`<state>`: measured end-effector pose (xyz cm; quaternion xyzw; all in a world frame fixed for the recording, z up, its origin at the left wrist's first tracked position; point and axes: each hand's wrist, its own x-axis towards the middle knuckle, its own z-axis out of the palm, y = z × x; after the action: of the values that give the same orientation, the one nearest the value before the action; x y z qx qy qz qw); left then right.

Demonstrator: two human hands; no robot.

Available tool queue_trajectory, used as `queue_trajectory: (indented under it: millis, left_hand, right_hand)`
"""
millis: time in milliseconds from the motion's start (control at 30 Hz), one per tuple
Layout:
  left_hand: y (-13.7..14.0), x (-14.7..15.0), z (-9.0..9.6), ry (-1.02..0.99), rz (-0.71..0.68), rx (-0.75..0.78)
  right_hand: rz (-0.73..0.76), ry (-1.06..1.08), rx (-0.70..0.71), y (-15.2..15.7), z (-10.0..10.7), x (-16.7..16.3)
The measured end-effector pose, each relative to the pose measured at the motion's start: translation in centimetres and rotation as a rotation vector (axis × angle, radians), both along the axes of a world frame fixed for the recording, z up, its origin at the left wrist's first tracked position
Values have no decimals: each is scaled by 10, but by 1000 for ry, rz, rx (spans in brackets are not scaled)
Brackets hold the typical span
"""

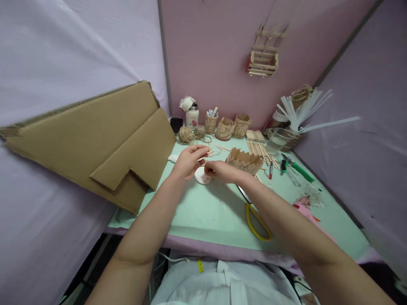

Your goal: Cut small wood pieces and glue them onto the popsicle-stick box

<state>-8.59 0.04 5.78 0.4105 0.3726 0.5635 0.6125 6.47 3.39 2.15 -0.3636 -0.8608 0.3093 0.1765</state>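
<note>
My left hand point(190, 161) is over the middle of the table, its fingers bent and drawn together. Whatever it pinches is too small to make out; thin pale wooden strips show just beyond its fingertips. Close beside it, my right hand point(218, 170) has its fingers curled in at the edge of a round white disc point(201, 177). Those fingers cover part of the disc and hide anything between them. Behind my right wrist stands a holder with a jagged brown rim point(244, 160). Yellow-handled scissors point(258, 223) lie partly under my right forearm.
A large folded cardboard sheet point(95, 140) leans at the left. Along the back are twine point(186, 134), a bottle point(192, 116) and a pen cup point(210, 123). Craft sticks point(259, 149), green-handled pliers point(302, 171) and a plastic cup with glue sticks point(280, 140) are at the right.
</note>
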Motion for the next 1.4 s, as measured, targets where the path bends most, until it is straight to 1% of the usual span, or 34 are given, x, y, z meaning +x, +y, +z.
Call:
queue_trajectory:
  millis: [133,233,333,400,467,567,700,800,933,1200,1400]
  left_hand:
    - [-1,1,-1,31,-26,-14]
    - [-2,4,-3,91,-70,-42]
    - [-4,12,-7,154,-147,-64]
    - [-7,20,-11,190,-194,-78]
    - [-9,29,-16,240,-219,-100]
    - [-10,40,-26,311,-262,-103]
    - [-7,47,-41,348,-272,-100]
    - [-5,48,-47,333,-258,-114]
    - [-6,48,-47,345,-245,-106]
    - [-4,48,-52,523,-223,-51]
    - [-5,48,-50,588,-216,-28]
  right_hand:
    - [-211,231,-77,-9,7,22]
    - [-345,411,-177,-23,10,37]
    - [-428,546,-282,-40,7,47]
    - [-480,623,-327,-51,3,51]
    - [-530,691,-346,-58,-2,53]
    - [-597,763,-337,-63,-9,54]
    - [-667,786,-311,-66,-14,52]
    - [-708,774,-293,-67,-14,51]
    - [-732,749,-282,-68,-14,51]
    - [-745,703,-285,-69,-15,50]
    - [-746,670,-273,-70,-16,50]
